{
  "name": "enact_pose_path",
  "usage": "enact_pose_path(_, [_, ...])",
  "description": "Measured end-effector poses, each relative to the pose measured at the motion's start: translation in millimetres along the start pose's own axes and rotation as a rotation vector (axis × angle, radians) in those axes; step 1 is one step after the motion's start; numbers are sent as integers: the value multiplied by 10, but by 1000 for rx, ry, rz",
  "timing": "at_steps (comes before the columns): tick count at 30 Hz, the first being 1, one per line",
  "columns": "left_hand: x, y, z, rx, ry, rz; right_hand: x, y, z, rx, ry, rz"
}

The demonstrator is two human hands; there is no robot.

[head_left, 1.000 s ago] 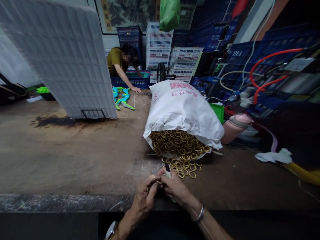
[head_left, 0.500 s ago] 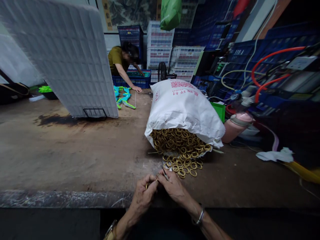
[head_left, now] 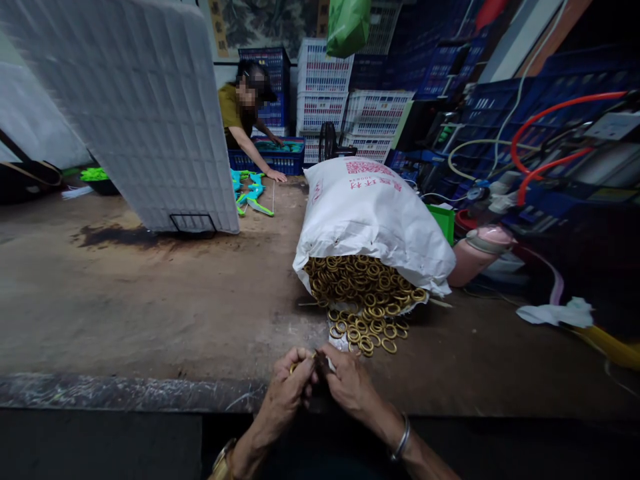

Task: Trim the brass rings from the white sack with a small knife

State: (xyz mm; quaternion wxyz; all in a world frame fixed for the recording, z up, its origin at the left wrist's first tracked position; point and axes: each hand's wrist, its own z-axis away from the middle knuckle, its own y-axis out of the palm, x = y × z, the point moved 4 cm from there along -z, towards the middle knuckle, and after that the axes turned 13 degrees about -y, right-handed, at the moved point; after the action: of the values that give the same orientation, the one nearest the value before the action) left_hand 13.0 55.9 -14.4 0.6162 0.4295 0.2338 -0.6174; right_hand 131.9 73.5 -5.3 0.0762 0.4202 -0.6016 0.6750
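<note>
Close to the table's front edge, my left hand (head_left: pixel 286 390) pinches a gold-coloured ring (head_left: pixel 293 367) between thumb and fingers. My right hand (head_left: pixel 353 383) is closed around a small, slim blade-like tool (head_left: pixel 329 363), partly hidden by the fingers. Its tip meets the left fingertips at the ring; whether it touches the metal cannot be made out. Just beyond my hands, loose gold rings (head_left: pixel 367 330) spill onto the table from the open mouth of a white woven sack (head_left: pixel 370 213), which lies on its side with many more rings inside.
A tall pale ribbed panel (head_left: pixel 165 133) stands at left on a wire stand. Behind it a co-worker (head_left: pixel 240 120) leans over a blue crate (head_left: pixel 285 160), near blue-green toy bows (head_left: pixel 253 193). A pink bottle (head_left: pixel 477 253) and red hoses (head_left: pixel 530 147) are on the right.
My right hand has turned the tool, so its dark tip now sits lower, against the left fingers. The co-worker's head has lifted. The whole view has shifted slightly.
</note>
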Motion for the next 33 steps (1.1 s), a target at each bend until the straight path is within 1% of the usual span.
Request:
enact_pose_path(4, [6,-13,8,-12,20,-16,11,48,12,75,-35,118])
enact_pose_path(11, [23,-23,-14,-38,21,-39,71,34,-4,130,-27,159])
enact_pose_path(15, [28,-32,19,-12,61,-60,20,53,2,166,-2,195])
enact_pose_path(17, [43,-21,62,35,39,-50,-37,21,-1,148,30,258])
enact_pose_path(19, [60,8,106,108,-4,-16,-99,-35,-10,124,82,319])
enact_pose_path(21, [65,38,127,189,-35,78,-151,-98,-22,83,127,364])
enact_pose_path(23, [68,49,113,237,-66,225,-197,-156,-34,14,168,407])
enact_pose_path(25, [78,43,76,246,-109,343,-238,-193,-46,-53,188,453])
enact_pose_path(27, [91,29,42,238,-151,402,-277,-208,-61,-82,203,510])
enact_pose_path(30, [106,1,25,216,-189,440,-316,-214,-95,-64,213,581])
enact_pose_path(33, [104,-23,32,193,-200,442,-327,-221,-127,-36,230,608])
